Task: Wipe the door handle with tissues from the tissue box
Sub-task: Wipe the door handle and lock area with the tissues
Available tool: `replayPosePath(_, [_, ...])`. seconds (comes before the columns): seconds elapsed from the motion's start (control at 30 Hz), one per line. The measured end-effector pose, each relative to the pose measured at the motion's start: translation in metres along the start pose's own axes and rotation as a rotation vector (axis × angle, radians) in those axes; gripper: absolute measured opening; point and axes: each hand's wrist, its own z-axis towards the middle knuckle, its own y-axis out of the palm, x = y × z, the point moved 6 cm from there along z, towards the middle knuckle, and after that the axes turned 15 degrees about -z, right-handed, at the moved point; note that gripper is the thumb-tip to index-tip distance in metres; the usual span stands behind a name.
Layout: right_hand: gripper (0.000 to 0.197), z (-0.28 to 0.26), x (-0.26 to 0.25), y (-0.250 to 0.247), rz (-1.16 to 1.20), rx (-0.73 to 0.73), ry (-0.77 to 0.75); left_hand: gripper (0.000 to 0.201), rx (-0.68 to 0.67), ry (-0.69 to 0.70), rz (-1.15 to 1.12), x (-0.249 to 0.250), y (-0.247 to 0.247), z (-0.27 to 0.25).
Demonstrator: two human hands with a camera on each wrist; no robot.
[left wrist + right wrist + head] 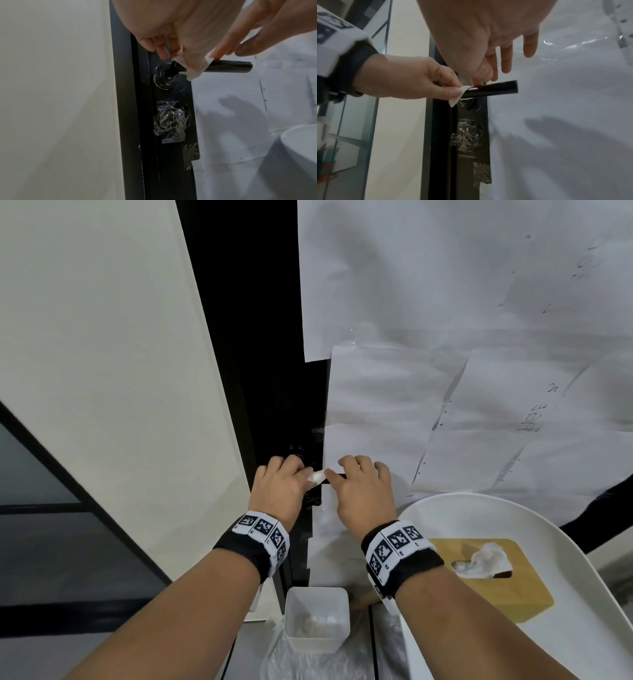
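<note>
The black lever door handle (228, 67) (496, 88) sticks out to the right from a round rose on the dark door edge. A white tissue (317, 477) (195, 70) (460, 93) is wrapped over the handle close to the rose. My left hand (284, 484) (406, 82) pinches that tissue round the handle with thumb and fingers. My right hand (363, 491) (488, 54) hovers over the handle's middle; two fingertips (479, 81) touch the handle's top at the tissue's edge, and the other fingers are straight. The wooden-topped tissue box (507, 587) lies at lower right, a tissue poking out.
The box sits on a white curved tray (479, 505) close under my right forearm. A white square bin (317, 618) with crumpled tissues stands on the floor below the handle. White paper sheets (445, 337) cover the door; taped clear plastic (169, 121) covers the lock.
</note>
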Motion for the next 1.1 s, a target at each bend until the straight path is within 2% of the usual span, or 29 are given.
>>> replayPosePath(0.13, [0.041, 0.002, 0.016, -0.005, 0.012, -0.002, 0.064, 0.012, 0.008, 0.009, -0.018, 0.001, 0.001, 0.002])
replayPosePath(0.27, [0.052, 0.002, 0.004, -0.007, 0.017, 0.037, 0.04, 0.009, 0.011, 0.024, -0.028, 0.004, -0.002, 0.003])
replayPosePath(0.37, [0.042, 0.002, -0.008, -0.005, 0.013, 0.026, 0.01, 0.013, 0.009, 0.036, -0.05, 0.003, -0.004, 0.004])
replayPosePath(0.47, [0.032, 0.004, -0.003, -0.007, 0.036, 0.026, 0.052, 0.006, 0.008, 0.059, -0.081, 0.0, -0.005, 0.002])
replayPosePath(0.5, [0.03, 0.004, 0.001, -0.006, 0.044, 0.024, 0.075, 0.009, 0.01, 0.064, -0.094, -0.002, -0.005, 0.001])
replayPosePath(0.67, [0.036, 0.002, 0.011, 0.004, 0.032, -0.016, 0.127, 0.009, 0.058, 0.057, -0.133, -0.009, -0.007, -0.006])
replayPosePath(1.03, [0.045, 0.0, 0.006, 0.008, 0.115, -0.086, 0.123, 0.012, -0.013, 0.078, -0.114, 0.006, -0.001, 0.005])
replayPosePath(1.1, [0.045, 0.0, 0.007, 0.008, 0.111, -0.101, 0.116, 0.013, -0.014, 0.019, -0.165, 0.0, -0.003, 0.005])
